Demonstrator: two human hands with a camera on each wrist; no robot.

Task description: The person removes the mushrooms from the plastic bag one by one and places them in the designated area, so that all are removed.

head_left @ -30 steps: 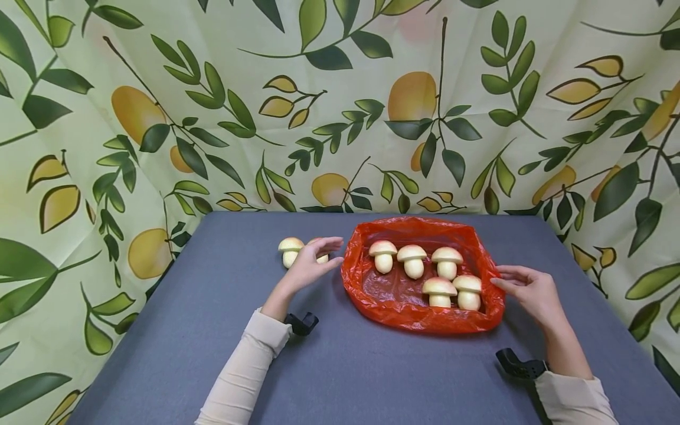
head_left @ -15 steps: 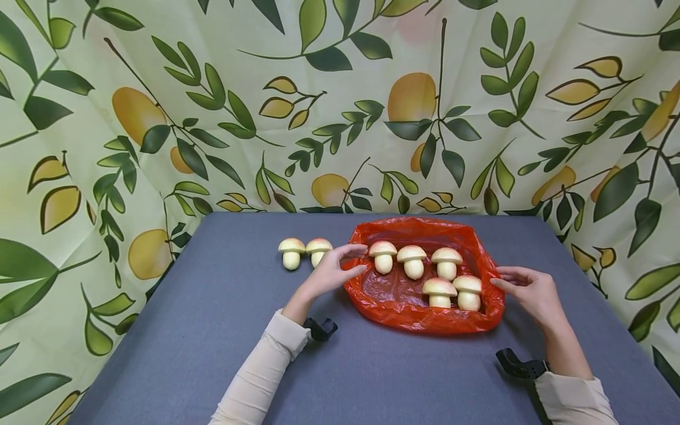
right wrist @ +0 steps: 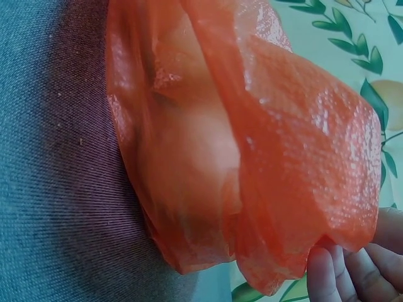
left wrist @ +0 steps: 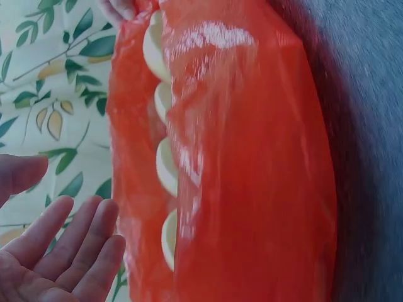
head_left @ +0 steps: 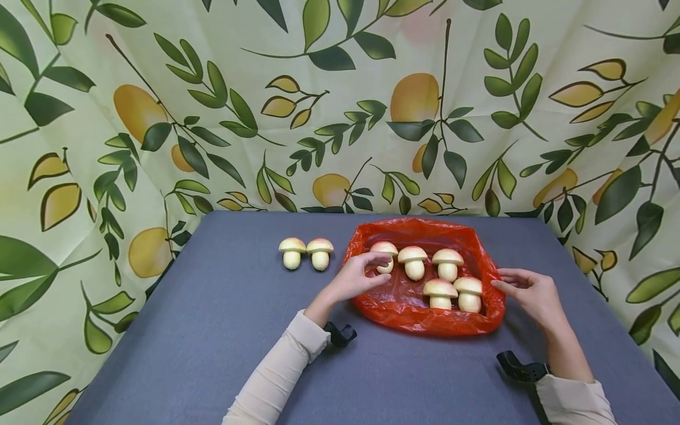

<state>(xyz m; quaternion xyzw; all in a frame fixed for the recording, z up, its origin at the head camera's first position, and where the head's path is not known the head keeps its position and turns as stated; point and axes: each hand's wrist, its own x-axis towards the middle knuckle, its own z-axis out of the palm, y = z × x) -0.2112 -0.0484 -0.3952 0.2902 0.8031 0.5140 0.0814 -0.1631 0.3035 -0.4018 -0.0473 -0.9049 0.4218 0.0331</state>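
Head view: treat red plastic bag (head_left: 419, 322) as probably light, limp, slippery; grasp at rim (head_left: 414, 225). Note left grip (head_left: 356, 277) loosely parted, empty; right grip (head_left: 531, 293) pinching rim.

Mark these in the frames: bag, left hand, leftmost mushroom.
Bag (head_left: 425, 322): head view, on its front wall.
Left hand (head_left: 355, 278): head view, on the middle of the hand.
Leftmost mushroom (head_left: 292, 255): head view, stem just under the cap.
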